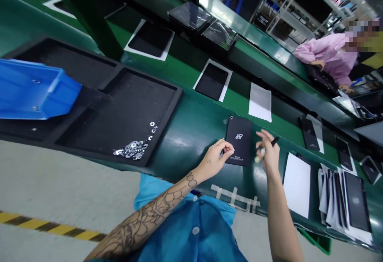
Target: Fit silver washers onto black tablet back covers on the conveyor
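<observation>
A small black tablet (pixel 239 140) lies back-side up on the green bench (pixel 191 126), a white logo on it. My left hand (pixel 214 159) pinches its lower left edge, fingers closed together. My right hand (pixel 267 151) hovers just right of the tablet, closed around a thin black pen-like tool (pixel 271 144) with a pale tip.
A black tray (pixel 119 106) holds a heap of small metal washers (pixel 133 149). A blue bin (pixel 32 90) sits at the left. More tablets on white sheets (pixel 213 81) lie along the belt. Stacked tablets and sheets (pixel 344 198) lie right. A person in pink (pixel 329 56) works across.
</observation>
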`<control>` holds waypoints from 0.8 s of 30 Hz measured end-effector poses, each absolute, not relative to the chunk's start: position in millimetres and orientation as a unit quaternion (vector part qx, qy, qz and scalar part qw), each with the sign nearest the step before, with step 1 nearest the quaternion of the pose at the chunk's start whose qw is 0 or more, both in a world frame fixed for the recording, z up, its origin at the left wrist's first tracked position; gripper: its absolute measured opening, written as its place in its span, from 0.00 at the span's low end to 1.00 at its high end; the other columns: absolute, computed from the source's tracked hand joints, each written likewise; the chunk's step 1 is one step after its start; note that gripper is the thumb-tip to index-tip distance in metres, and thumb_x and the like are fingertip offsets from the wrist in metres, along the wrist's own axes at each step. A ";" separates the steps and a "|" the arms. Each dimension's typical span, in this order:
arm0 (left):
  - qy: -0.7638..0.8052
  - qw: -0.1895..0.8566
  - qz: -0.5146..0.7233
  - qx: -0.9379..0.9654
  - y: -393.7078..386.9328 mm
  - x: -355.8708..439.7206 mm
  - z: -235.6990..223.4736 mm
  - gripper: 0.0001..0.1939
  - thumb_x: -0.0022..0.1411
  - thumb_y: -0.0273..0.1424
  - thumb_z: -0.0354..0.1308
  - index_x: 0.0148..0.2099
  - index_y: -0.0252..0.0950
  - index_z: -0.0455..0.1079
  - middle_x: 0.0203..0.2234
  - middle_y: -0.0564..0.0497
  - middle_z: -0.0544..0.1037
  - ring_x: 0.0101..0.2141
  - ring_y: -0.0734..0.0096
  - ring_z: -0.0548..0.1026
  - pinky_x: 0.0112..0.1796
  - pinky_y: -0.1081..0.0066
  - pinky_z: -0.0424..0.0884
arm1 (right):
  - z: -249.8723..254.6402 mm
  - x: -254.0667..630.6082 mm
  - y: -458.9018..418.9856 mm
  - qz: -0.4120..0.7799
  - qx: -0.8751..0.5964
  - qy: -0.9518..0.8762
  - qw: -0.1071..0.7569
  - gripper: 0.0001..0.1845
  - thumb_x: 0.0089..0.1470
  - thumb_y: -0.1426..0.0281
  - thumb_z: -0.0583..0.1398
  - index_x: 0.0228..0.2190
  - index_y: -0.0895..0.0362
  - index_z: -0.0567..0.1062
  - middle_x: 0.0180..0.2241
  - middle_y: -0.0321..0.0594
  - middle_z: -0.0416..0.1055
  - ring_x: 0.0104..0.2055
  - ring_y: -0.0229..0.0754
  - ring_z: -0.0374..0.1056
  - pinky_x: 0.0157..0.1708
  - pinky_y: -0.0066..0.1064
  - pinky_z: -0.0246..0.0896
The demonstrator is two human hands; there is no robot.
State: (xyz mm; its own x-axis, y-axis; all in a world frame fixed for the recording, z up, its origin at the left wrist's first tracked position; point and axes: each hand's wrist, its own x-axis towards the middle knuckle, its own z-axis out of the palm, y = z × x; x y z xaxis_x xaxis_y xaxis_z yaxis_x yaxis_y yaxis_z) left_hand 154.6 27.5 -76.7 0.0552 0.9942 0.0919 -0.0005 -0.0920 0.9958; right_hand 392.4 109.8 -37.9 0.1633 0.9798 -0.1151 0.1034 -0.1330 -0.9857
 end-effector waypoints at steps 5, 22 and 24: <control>0.421 0.458 0.493 0.608 58.6 178.6 -84.7 0.05 0.74 0.33 0.60 0.42 0.40 0.74 0.36 0.53 0.78 0.38 0.66 0.77 0.72 0.46 0.55 | -46.3 402.1 57.2 0.591 -0.611 -0.330 0.411 0.32 0.51 0.57 0.75 0.56 0.48 0.80 0.39 0.39 0.80 0.18 0.29 0.52 0.10 0.21 0.42; 0.490 0.297 0.667 0.476 175.9 117.8 -95.5 0.08 0.73 0.36 0.64 0.45 0.39 0.81 0.39 0.49 0.75 0.32 0.73 0.72 0.29 0.75 0.67 | 50.4 471.2 254.6 0.405 -0.672 -0.442 0.435 0.24 0.47 0.60 0.76 0.38 0.53 0.71 0.23 0.24 0.59 0.16 0.29 0.50 0.13 0.20 0.43; 0.504 0.273 0.680 0.457 182.7 109.0 -94.5 0.09 0.74 0.37 0.63 0.45 0.38 0.81 0.44 0.47 0.77 0.33 0.73 0.73 0.28 0.75 0.67 | 41.2 467.0 265.9 0.347 -0.704 -0.461 0.414 0.21 0.51 0.59 0.73 0.36 0.52 0.68 0.22 0.24 0.59 0.16 0.31 0.50 0.13 0.21 0.44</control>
State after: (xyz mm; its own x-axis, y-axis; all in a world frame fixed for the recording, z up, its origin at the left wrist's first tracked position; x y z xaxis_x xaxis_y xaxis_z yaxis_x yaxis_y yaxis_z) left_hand 109.0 182.7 -94.5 -0.4323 0.8325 0.3465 0.0889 -0.3430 0.9351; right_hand 467.0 265.9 41.2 0.3339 0.9365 -0.1068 0.3615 -0.2318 -0.9031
